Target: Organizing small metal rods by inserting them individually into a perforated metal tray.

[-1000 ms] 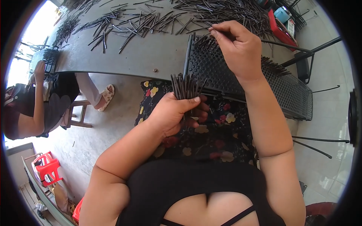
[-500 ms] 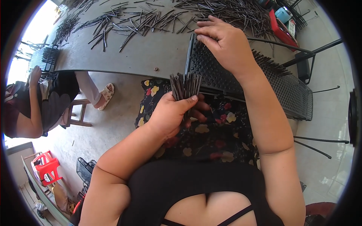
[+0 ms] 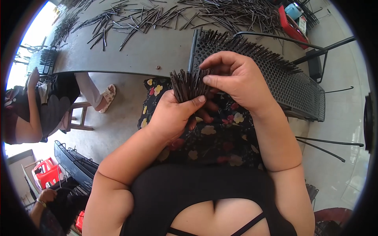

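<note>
1. Bundle of dark sticks (image 3: 186,87): in the left hand (image 3: 175,114), above the lap, just off the near table edge. Long axis runs roughly up the view, away from the person's body; upper ends point toward the table and fan a bit, leftmost ones leaning left. Lower ends hidden by the hand.
2. Left hand: fingers wrapped round the bundle, thumb lying across its front, pointing right. Firm hold.
3. Right hand (image 3: 236,80): at the bundle's upper right. Thumb and index finger slightly parted, narrow gap, tips by the stick tops; other fingers curled. Can't tell if a stick is pinched.
4. Perforated rack (image 3: 305,94): dark, full of holes, right of the bundle, partly behind the right hand. Long axis slants from upper left to lower right.
5. Row of sticks (image 3: 256,51): stands out of the rack along its far long side, following that same slant; single tilts vary.
6. Loose sticks (image 3: 153,19): scattered on the grey table (image 3: 153,57), axes every which way, thicker heap to the right.
7. Floral cloth (image 3: 208,131): over the lap, below the bundle.
8. Red tray (image 3: 290,29): far right on the table, blue container (image 3: 293,11) in it.
9. Co-worker (image 3: 27,114): seated left, beside the table.
</note>
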The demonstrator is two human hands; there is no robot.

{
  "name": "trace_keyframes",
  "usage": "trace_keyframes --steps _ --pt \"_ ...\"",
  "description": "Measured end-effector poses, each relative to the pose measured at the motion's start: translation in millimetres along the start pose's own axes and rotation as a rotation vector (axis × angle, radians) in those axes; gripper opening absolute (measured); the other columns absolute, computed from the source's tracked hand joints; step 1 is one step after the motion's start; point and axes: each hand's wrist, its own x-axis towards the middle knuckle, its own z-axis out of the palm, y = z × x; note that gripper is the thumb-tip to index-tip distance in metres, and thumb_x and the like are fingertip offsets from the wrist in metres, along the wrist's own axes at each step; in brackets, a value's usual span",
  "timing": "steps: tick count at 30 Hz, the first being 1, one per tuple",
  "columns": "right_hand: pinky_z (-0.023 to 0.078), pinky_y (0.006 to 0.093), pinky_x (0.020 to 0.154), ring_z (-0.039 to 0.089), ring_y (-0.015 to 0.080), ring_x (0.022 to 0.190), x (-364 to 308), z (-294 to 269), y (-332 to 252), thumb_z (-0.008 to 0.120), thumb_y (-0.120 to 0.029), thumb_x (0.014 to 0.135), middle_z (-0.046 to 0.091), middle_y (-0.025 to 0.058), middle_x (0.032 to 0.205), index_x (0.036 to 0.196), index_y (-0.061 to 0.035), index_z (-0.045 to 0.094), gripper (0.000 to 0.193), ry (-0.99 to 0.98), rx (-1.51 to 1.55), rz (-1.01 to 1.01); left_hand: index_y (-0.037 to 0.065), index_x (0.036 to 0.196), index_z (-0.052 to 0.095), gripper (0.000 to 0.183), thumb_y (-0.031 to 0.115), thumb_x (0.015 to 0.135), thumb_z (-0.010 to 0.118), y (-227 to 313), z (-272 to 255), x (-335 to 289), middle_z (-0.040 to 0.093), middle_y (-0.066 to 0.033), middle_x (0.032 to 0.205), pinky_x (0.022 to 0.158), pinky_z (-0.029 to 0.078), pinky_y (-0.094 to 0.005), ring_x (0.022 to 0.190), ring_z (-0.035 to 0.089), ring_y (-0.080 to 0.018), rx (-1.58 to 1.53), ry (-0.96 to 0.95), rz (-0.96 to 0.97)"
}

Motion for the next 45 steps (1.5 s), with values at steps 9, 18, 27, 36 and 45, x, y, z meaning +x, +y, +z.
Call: trace_keyframes --steps 9,18,27,36,45 --pt "0.049 0.0222 0.055 0.06 0.0072 0.066 -5.1 7.6 7.6 0.069 0.0 0.083 0.068 0.0047 0.081 0.105 0.002 0.064 0.023 0.025 0.076 -0.003 0.003 0.117 0.062 0.022 0.01 0.097 0.056 -1.3 -0.1 -3.2 0.072 -0.0083 0.092 0.046 0.044 -0.021 0.072 0.07 -0.0149 0.098 0.026 -0.043" --pt "0.05 0.0225 0.057 0.061 0.0078 0.067 -12.3 8.9 8.5 0.068 0.0 0.084 0.069 0.0067 0.081 0.105 0.0026 0.067 0.022 0.094 0.049 0.015 0.003 0.115 0.064 0.02 0.01 0.097 0.056 0.1 5.3 -5.1 0.071 -0.0073 0.092 0.045 0.044 -0.0214 0.072 0.07 -0.0147 0.126 0.059 -0.012" --pt "0.051 0.0219 0.06 0.063 0.0078 0.072 -15.4 12.0 4.9 0.069 -0.002 0.085 0.07 0.0065 0.084 0.109 0.0026 0.067 0.024 0.14 0.257 0.007 0.002 0.115 0.062 0.02 0.009 0.098 0.055 -1.3 4.3 -6.6 0.072 -0.01 0.093 0.044 0.045 -0.0209 0.074 0.071 -0.0168 0.075 0.069 0.009" --pt "0.052 0.0227 0.062 0.064 0.0075 0.07 -19.4 17.2 8.4 0.07 -0.004 0.083 0.072 0.0072 0.086 0.108 0.0026 0.069 0.026 0.202 -0.146 -0.102 0.002 0.115 0.061 0.019 0.004 0.097 0.054 2.9 16.6 -8.6 0.073 -0.0115 0.095 0.044 0.046 -0.0203 0.078 0.073 -0.0186 0.304 0.199 0.007" --pt "0.052 0.0224 0.059 0.064 0.0092 0.069 -19.3 9.0 8.7 0.07 -0.002 0.082 0.069 0.0057 0.08 0.099 0.0011 0.068 0.017 0.156 0.121 0.02 0.001 0.114 0.061 0.019 0.005 0.096 0.055 -0.3 12.9 -8.7 0.073 -0.0112 0.095 0.044 0.044 -0.0192 0.074 0.072 -0.0168 0.258 0.146 0.028"
